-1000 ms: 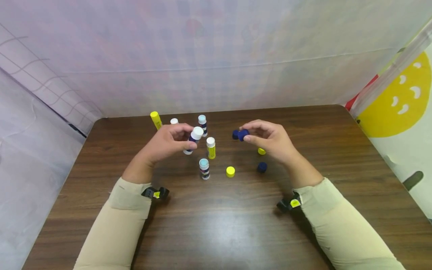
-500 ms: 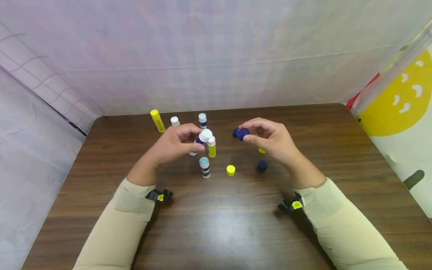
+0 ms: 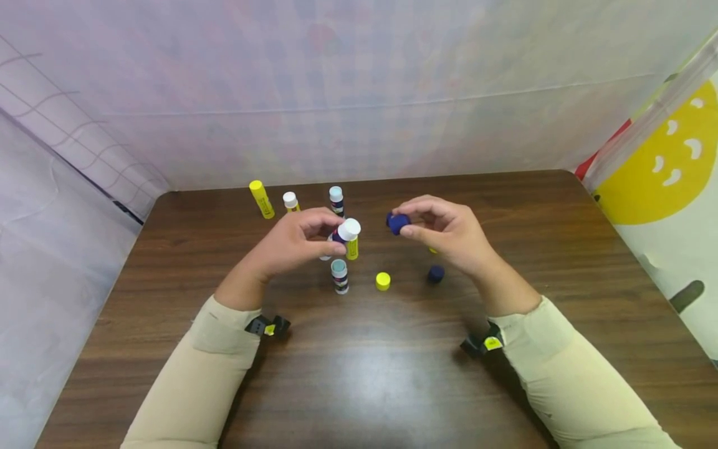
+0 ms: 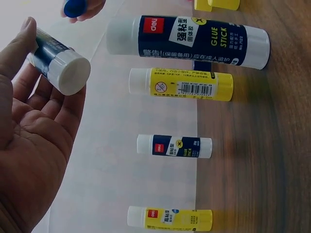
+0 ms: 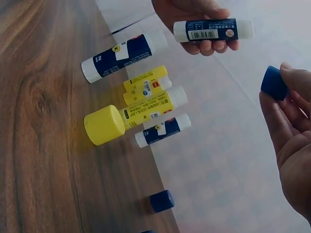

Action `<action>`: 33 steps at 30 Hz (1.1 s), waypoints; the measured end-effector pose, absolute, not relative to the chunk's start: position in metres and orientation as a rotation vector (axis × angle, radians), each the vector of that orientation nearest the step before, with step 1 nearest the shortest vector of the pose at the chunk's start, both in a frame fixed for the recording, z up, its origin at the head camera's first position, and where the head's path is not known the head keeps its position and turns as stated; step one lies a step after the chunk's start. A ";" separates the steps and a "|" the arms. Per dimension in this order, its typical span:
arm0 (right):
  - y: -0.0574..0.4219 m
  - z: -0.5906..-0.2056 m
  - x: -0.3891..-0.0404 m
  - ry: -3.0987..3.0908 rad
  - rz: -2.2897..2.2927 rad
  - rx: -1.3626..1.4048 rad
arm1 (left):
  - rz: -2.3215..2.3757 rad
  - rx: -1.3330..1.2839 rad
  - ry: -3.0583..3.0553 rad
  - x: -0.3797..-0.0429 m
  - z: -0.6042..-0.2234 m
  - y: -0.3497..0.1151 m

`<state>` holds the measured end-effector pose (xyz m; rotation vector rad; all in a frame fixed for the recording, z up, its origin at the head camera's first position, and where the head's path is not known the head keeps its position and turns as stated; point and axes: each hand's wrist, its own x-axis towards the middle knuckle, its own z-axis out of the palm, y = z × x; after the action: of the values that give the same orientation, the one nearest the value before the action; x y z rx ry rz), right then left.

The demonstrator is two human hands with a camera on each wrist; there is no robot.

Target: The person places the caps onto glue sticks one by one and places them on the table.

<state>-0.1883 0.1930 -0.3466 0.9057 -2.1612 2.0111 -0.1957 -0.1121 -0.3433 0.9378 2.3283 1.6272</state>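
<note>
Above the table (image 3: 348, 349), left grip (image 3: 297, 242) pinches a glue stick (image 5: 214, 30) mid-body.

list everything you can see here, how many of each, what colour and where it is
held glue stick: one, navy and white, in the left hand
held cap: one, navy, in the right hand
navy glue sticks: two, navy and white, standing, one farther back
yellow glue sticks: three, yellow, standing, one yellow-capped at back left, two white-topped
loose navy caps: two, navy, right of the sticks
loose yellow caps: two, yellow, same area, one mostly hidden
table: one, brown, under them
backdrop: one, pale, behind the table
print: one, mainly yellow, far right
wrist devices: two, black, at the cuffs
sleeves: two, beige, lower left and right
hands: two, above the table
</note>
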 end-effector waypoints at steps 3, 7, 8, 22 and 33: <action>0.192 -0.345 -0.187 -2.168 1.987 0.921 | 1.615 0.948 2.333 -0.195 -0.343 -0.110; 0.191 -0.343 -0.184 -2.175 1.973 0.935 | 1.578 0.968 2.359 -0.195 -0.343 -0.109; 0.191 -0.342 -0.184 -2.174 1.976 0.940 | 1.569 0.975 2.367 -0.194 -0.342 -0.109; 0.183 -0.342 -0.178 -2.099 2.026 1.050 | 1.473 1.030 2.439 -0.191 -0.343 -0.101; 0.178 -0.342 -0.173 -2.083 2.040 1.076 | 1.457 1.076 2.443 -0.188 -0.344 -0.095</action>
<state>-0.1733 0.1777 -0.3423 1.0762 -2.0829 2.0398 -0.1885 -0.0947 -0.3441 1.0755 2.4432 1.4568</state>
